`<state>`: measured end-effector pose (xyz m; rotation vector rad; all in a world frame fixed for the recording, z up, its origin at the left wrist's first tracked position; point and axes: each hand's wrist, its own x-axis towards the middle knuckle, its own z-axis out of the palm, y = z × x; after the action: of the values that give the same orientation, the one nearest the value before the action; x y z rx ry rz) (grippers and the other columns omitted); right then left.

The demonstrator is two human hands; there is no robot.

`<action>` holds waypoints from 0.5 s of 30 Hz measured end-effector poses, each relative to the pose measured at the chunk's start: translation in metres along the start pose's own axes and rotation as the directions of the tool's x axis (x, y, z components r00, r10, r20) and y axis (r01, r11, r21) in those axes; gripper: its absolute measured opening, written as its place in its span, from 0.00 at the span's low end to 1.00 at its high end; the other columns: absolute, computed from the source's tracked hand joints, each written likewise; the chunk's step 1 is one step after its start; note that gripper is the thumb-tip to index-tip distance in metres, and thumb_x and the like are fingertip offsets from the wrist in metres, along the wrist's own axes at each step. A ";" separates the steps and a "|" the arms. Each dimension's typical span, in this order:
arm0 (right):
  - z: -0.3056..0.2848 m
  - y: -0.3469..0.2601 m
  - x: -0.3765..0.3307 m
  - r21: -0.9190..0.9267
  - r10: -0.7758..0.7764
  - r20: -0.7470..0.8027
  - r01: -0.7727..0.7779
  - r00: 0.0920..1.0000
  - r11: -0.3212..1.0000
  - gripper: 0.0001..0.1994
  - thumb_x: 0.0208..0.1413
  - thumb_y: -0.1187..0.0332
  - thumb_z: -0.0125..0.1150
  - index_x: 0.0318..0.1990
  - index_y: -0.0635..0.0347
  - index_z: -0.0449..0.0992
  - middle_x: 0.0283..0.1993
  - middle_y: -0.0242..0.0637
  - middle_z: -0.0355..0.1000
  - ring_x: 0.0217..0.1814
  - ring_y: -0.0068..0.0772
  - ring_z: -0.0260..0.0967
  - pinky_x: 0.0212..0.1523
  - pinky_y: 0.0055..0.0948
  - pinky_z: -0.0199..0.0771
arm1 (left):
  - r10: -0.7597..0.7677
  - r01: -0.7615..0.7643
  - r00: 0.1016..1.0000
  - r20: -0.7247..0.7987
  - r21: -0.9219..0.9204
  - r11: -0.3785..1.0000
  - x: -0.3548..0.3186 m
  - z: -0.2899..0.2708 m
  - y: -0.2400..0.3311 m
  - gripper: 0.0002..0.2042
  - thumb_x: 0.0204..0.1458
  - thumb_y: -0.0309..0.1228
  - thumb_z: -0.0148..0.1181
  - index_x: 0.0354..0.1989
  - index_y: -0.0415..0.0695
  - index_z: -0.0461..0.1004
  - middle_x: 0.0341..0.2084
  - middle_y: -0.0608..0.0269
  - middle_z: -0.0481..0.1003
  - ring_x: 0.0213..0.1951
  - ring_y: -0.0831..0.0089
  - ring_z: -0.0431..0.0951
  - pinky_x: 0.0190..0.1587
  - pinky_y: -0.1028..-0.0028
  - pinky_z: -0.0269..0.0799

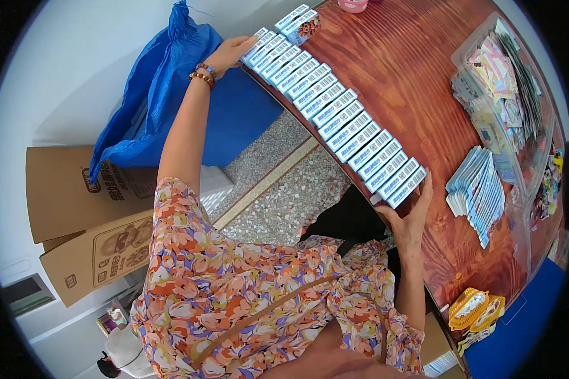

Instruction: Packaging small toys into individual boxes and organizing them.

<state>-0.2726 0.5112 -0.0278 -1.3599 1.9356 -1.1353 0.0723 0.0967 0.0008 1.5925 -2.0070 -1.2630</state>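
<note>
A long row of small white and blue boxes [335, 114] lies along the edge of a reddish wooden table [411, 69]. My left hand [229, 53] presses flat against the far end of the row; its wrist wears a beaded bracelet. My right hand [409, 218] presses against the near end of the row, fingers spread against the last box. The row is squeezed between both hands. Two more boxes [299, 22] sit just past the far end.
A fanned stack of pale blue packets [477, 189] and a clear plastic bin of colourful packets [506, 88] lie on the table's right. A blue sack [164, 95] and cardboard cartons [76, 208] stand on the floor at left. An orange packet [477, 309] sits near the table edge.
</note>
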 end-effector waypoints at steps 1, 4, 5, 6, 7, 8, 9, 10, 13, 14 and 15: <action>-0.002 -0.003 0.001 -0.023 -0.008 0.003 0.008 1.000 1.000 0.61 0.33 0.72 0.82 0.74 0.65 0.43 0.74 0.54 0.48 0.76 0.53 0.48 0.74 0.43 0.51 | -0.008 0.008 1.000 -0.005 0.000 1.000 0.000 0.000 -0.001 0.32 0.62 0.59 0.52 0.66 0.49 0.69 0.55 0.61 0.74 0.58 0.68 0.70 0.62 0.54 0.63; -0.005 -0.007 0.000 -0.024 -0.003 0.014 0.003 1.000 1.000 0.61 0.35 0.74 0.82 0.75 0.64 0.41 0.74 0.51 0.49 0.74 0.49 0.52 0.73 0.43 0.55 | -0.032 0.032 0.999 -0.004 -0.076 0.997 -0.001 0.001 0.002 0.32 0.62 0.59 0.53 0.67 0.48 0.68 0.56 0.61 0.74 0.58 0.68 0.70 0.61 0.54 0.64; -0.006 -0.007 -0.001 -0.001 0.006 0.026 -0.006 1.000 1.000 0.61 0.36 0.74 0.81 0.75 0.63 0.40 0.74 0.49 0.50 0.73 0.46 0.55 0.72 0.44 0.58 | -0.030 0.030 1.000 0.004 -0.074 0.997 -0.001 -0.001 0.000 0.32 0.62 0.59 0.53 0.67 0.48 0.68 0.56 0.61 0.74 0.58 0.68 0.70 0.61 0.54 0.64; -0.006 -0.001 0.000 0.055 0.021 0.066 -0.024 0.998 0.998 0.63 0.36 0.76 0.81 0.76 0.60 0.37 0.74 0.49 0.51 0.73 0.46 0.56 0.71 0.43 0.60 | -0.015 0.014 1.000 -0.011 -0.073 0.997 -0.001 -0.003 0.000 0.33 0.62 0.59 0.52 0.67 0.48 0.68 0.56 0.61 0.73 0.58 0.68 0.70 0.61 0.53 0.64; -0.009 0.000 -0.002 0.046 0.031 0.058 -0.034 0.998 0.998 0.63 0.36 0.76 0.81 0.76 0.60 0.37 0.74 0.49 0.51 0.73 0.46 0.56 0.71 0.43 0.60 | 0.000 -0.002 1.000 -0.025 -0.072 0.997 0.000 -0.001 0.001 0.34 0.61 0.60 0.52 0.68 0.48 0.67 0.57 0.60 0.73 0.58 0.67 0.70 0.61 0.53 0.64; -0.011 -0.002 -0.003 0.075 0.048 0.082 -0.054 0.995 0.996 0.63 0.37 0.77 0.80 0.76 0.59 0.36 0.74 0.49 0.51 0.73 0.46 0.56 0.71 0.43 0.59 | -0.020 0.018 0.999 -0.034 -0.056 0.998 0.000 0.000 0.000 0.35 0.61 0.61 0.52 0.68 0.47 0.66 0.58 0.60 0.72 0.59 0.67 0.69 0.61 0.53 0.65; -0.012 -0.003 -0.004 0.109 0.063 0.107 -0.074 0.992 0.991 0.63 0.37 0.78 0.80 0.76 0.59 0.34 0.75 0.49 0.50 0.73 0.46 0.56 0.72 0.43 0.59 | -0.015 0.014 1.000 -0.020 -0.055 0.998 0.001 0.002 0.001 0.35 0.61 0.61 0.52 0.68 0.47 0.66 0.58 0.60 0.72 0.59 0.67 0.69 0.61 0.53 0.65; -0.015 -0.004 -0.003 0.183 0.059 0.129 -0.082 0.990 0.980 0.64 0.38 0.77 0.80 0.77 0.59 0.33 0.76 0.51 0.47 0.76 0.47 0.53 0.72 0.45 0.58 | -0.015 0.015 1.000 -0.011 -0.050 0.999 0.002 0.003 0.002 0.35 0.61 0.61 0.51 0.69 0.47 0.65 0.58 0.60 0.72 0.60 0.67 0.69 0.61 0.53 0.65; -0.018 0.001 -0.003 0.319 0.072 0.112 -0.104 0.991 0.942 0.64 0.38 0.76 0.80 0.76 0.59 0.33 0.77 0.53 0.45 0.77 0.47 0.50 0.73 0.45 0.57 | -0.019 0.021 0.999 0.028 -0.061 0.998 0.008 -0.003 -0.001 0.34 0.62 0.60 0.52 0.68 0.49 0.66 0.58 0.62 0.72 0.59 0.68 0.69 0.59 0.55 0.66; -0.020 -0.005 -0.003 0.340 0.097 0.104 -0.127 0.990 0.932 0.63 0.38 0.74 0.80 0.76 0.60 0.35 0.78 0.53 0.44 0.78 0.47 0.49 0.73 0.46 0.56 | -0.031 0.031 0.999 -0.011 -0.067 0.997 0.007 -0.003 -0.001 0.32 0.62 0.58 0.52 0.68 0.50 0.66 0.57 0.63 0.72 0.59 0.69 0.68 0.59 0.56 0.66; -0.023 0.002 -0.007 0.132 0.043 0.069 -0.052 0.997 0.990 0.63 0.38 0.71 0.81 0.76 0.60 0.36 0.78 0.52 0.43 0.79 0.48 0.48 0.73 0.47 0.57 | -0.039 0.036 0.998 -0.044 -0.077 0.996 0.006 0.000 0.001 0.31 0.62 0.57 0.52 0.67 0.50 0.67 0.57 0.65 0.72 0.59 0.70 0.68 0.59 0.57 0.66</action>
<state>-0.2893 0.5255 -0.0177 -1.2582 1.8015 -1.1608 0.0697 0.0908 0.0001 1.6156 -1.8870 -1.2892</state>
